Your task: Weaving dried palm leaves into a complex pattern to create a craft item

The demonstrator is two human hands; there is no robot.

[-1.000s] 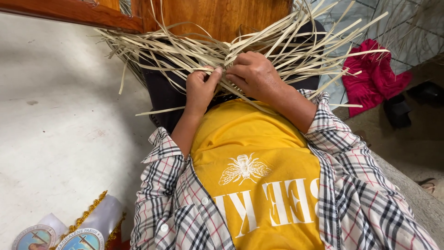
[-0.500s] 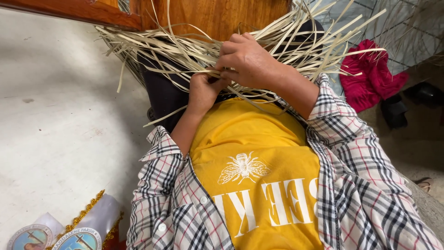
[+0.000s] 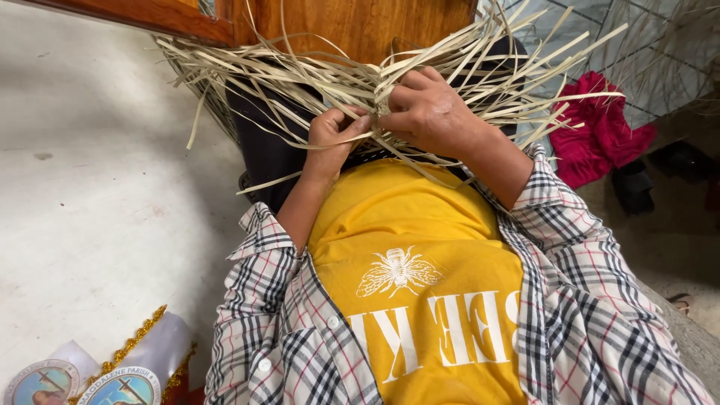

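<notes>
A loose bundle of pale dry straw strips point(image 3: 300, 75) lies across my lap, fanning out to both sides. My left hand point(image 3: 331, 139) grips a few strips from below, thumb over them. Just to its right and slightly higher, my right hand point(image 3: 427, 112) pinches strips at the woven centre of the bundle, knuckles up. Both hands sit close together above my yellow shirt point(image 3: 405, 247) and open plaid overshirt point(image 3: 577, 300).
A brown wooden frame point(image 3: 352, 22) stands right behind the straw. A crumpled red cloth point(image 3: 596, 135) lies on the floor at right, with dark footwear point(image 3: 634, 187) beside it. White items with gold trim and round pictures point(image 3: 127, 367) sit at lower left on the pale floor point(image 3: 90, 187).
My right hand has shifted up and to the right across the straw centre. My left hand has risen slightly and stayed on its strips.
</notes>
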